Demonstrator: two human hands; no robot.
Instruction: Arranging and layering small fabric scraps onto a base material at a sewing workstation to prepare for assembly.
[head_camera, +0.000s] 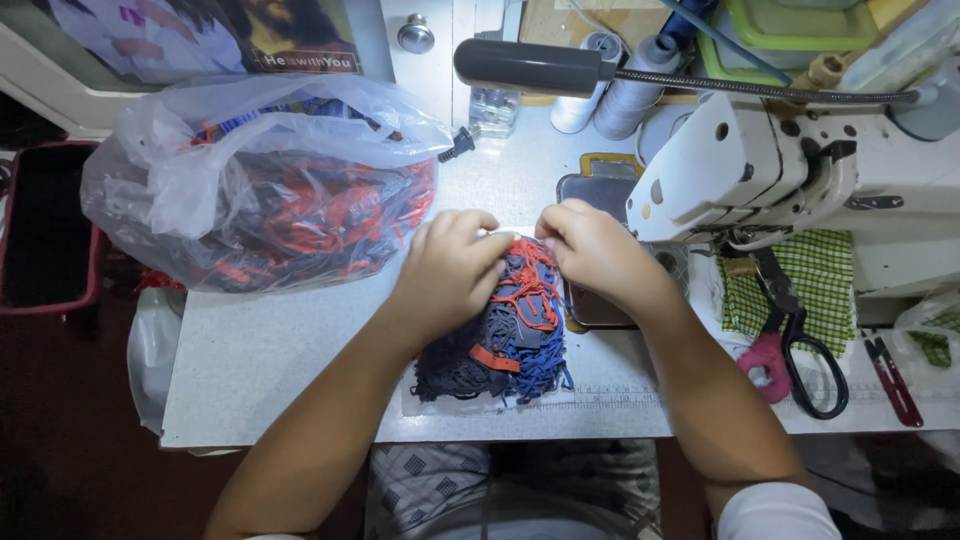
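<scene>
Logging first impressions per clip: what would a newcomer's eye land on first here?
Probably the tangled pile of red, blue and dark fabric strips at the table's centre, with the left hand and right hand on it. Next, the bulging clear plastic bag at upper left, and the white sewing machine at right.

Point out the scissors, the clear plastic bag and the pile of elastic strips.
scissors (800, 345): head view, near the blade pivot.
clear plastic bag (200, 160): head view, upper plastic.
pile of elastic strips (510, 345): head view, middle.

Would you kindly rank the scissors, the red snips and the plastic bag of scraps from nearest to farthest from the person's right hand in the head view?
From the right hand:
1. Scissors, to the right, by the checked cloth.
2. Plastic bag, to the left.
3. Red snips, far right.
</scene>
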